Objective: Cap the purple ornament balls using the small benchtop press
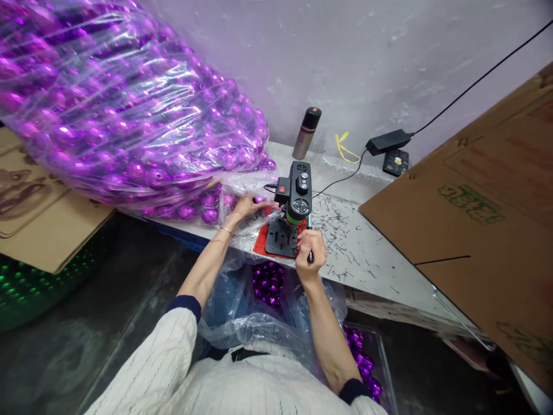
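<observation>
My left hand (247, 208) reaches to the left side of a small black machine (299, 187), its fingers closed round a shiny purple ball (259, 199), partly hidden by the hand. The machine has round vents and a red switch, and stands on a slotted black base plate (280, 239) over a red mat (260, 245). On the machine's right side, my right hand (311, 253) is wrapped round a black handle (310, 257); whether the handle is part of the machine is hard to tell. More purple balls (209, 215) lie left of my left hand.
A huge clear bag of purple balls (142, 109) fills the back left. A spray can (307, 134), a yellow tie (343, 147) and a power adapter (387, 142) are near the wall. Black scraps (334, 230) litter the table. A large cardboard box (466, 230) stands right. Below sits an open plastic bag (254, 328).
</observation>
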{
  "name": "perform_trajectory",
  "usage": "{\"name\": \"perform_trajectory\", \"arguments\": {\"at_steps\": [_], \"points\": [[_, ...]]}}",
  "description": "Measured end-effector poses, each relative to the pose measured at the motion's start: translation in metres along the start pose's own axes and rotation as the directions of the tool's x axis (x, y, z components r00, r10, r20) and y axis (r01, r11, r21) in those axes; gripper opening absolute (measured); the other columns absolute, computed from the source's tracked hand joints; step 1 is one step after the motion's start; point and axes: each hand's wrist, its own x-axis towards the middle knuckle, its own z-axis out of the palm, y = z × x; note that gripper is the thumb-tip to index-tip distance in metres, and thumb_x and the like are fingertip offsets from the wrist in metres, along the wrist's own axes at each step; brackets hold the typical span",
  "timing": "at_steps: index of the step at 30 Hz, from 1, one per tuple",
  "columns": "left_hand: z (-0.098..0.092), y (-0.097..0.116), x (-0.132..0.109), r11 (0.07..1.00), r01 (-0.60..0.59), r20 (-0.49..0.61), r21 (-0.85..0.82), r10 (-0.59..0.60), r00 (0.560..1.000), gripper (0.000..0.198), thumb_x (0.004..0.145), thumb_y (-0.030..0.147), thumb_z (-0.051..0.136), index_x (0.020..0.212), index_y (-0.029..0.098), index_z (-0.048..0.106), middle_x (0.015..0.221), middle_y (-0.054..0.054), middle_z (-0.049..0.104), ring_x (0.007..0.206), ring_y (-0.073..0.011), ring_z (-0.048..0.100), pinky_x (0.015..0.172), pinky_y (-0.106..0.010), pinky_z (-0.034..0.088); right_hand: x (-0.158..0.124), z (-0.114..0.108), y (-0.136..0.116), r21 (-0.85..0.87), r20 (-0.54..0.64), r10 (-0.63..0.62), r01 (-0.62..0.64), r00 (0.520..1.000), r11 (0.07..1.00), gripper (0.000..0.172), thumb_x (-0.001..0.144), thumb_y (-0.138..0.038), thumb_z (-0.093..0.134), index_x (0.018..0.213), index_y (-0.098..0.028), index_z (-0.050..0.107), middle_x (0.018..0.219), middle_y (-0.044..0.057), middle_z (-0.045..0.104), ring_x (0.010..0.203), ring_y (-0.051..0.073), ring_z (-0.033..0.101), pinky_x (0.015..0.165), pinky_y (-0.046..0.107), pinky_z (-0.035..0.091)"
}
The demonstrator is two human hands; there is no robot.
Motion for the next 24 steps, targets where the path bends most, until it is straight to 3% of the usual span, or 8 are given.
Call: {"name": "perform_trajectory", "arguments": {"at_steps": [4,7,9,11,14,16,19,24], "points": [[-0.008,-0.002,-0.024,0.999,-0.019,-0.003,0.032,0.019,1.000,0.053,0.062,0.050,0.093,0.093,0.018,0.065,0.086,-0.005,0.069,0.090,-0.0257,0.065,0.081,-0.032,0.051,0.001,-0.001,0.001,0.022,-0.005,-0.016,0.016,1.000,1.000,0.025,0.096,-0.010,0.045,0.076,-0.022,0.053,0.074,-0.001,0.058,0.071,0.014,0.059,0.066,0.030,0.046],[-0.011,-0.001,-0.050,0.948,0.071,0.037,-0.309,-0.063,0.997,0.046,0.080,0.050,0.079,0.112,0.020,0.065,0.098,-0.005,0.072,0.082,-0.0186,0.067,0.075,-0.028,0.053,-0.001,0.000,0.002,0.035,-0.003,-0.010,0.010,1.000,0.999,0.025,0.096,-0.009,0.045,0.077,-0.022,0.053,0.075,-0.001,0.059,0.073,0.014,0.059,0.068,0.030,0.046],[-0.011,0.001,-0.069,0.777,0.189,0.142,-0.600,-0.130,0.981,0.038,0.089,0.043,0.071,0.118,0.020,0.063,0.100,-0.005,0.074,0.075,-0.0154,0.069,0.070,-0.027,0.054,-0.002,0.000,0.003,0.038,-0.002,-0.005,0.005,1.000,0.999,0.025,0.096,-0.010,0.045,0.076,-0.022,0.053,0.075,0.000,0.059,0.074,0.014,0.059,0.069,0.030,0.046],[-0.010,0.003,-0.087,0.555,0.284,0.261,-0.782,-0.122,0.958,0.033,0.089,0.033,0.071,0.118,0.019,0.063,0.101,-0.006,0.075,0.078,-0.0155,0.072,0.072,-0.027,0.057,-0.003,0.000,0.004,0.032,-0.001,0.001,-0.001,1.000,1.000,0.025,0.097,-0.011,0.045,0.076,-0.022,0.054,0.076,0.000,0.059,0.073,0.015,0.059,0.068,0.031,0.046],[-0.006,0.004,-0.111,0.332,0.365,0.360,-0.870,-0.080,0.930,0.032,0.088,0.024,0.072,0.118,0.017,0.064,0.103,-0.007,0.077,0.089,-0.0179,0.076,0.084,-0.030,0.061,-0.003,0.000,0.004,0.019,-0.004,0.007,-0.007,1.000,1.000,0.025,0.097,-0.013,0.045,0.076,-0.023,0.055,0.075,0.001,0.060,0.073,0.016,0.060,0.068,0.032,0.046],[-0.001,0.003,-0.122,0.284,0.397,0.392,-0.873,-0.079,0.917,0.037,0.089,0.025,0.071,0.125,0.018,0.063,0.104,-0.008,0.078,0.092,-0.0189,0.077,0.088,-0.031,0.061,-0.002,0.000,0.003,0.020,-0.002,0.001,-0.001,1.000,1.000,0.025,0.097,-0.013,0.046,0.076,-0.023,0.055,0.074,0.000,0.060,0.073,0.016,0.060,0.068,0.032,0.046],[0.012,0.002,-0.130,0.346,0.393,0.387,-0.852,-0.092,0.918,0.054,0.092,0.031,0.070,0.143,0.025,0.054,0.111,-0.007,0.077,0.090,-0.0193,0.078,0.088,-0.034,0.062,0.000,-0.001,0.002,0.020,0.004,-0.013,0.013,1.000,1.000,0.024,0.097,-0.012,0.046,0.077,-0.023,0.055,0.075,0.000,0.060,0.073,0.015,0.060,0.069,0.031,0.046],[0.050,-0.003,-0.123,0.695,0.159,0.128,-0.702,-0.096,0.987,0.067,0.087,0.029,0.077,0.148,0.024,0.050,0.139,-0.011,0.068,0.120,-0.0232,0.070,0.109,-0.040,0.054,0.000,-0.001,0.002,0.021,0.002,-0.012,0.012,1.000,1.000,0.025,0.097,-0.012,0.045,0.076,-0.023,0.054,0.075,0.000,0.060,0.072,0.015,0.060,0.068,0.031,0.046]]}}
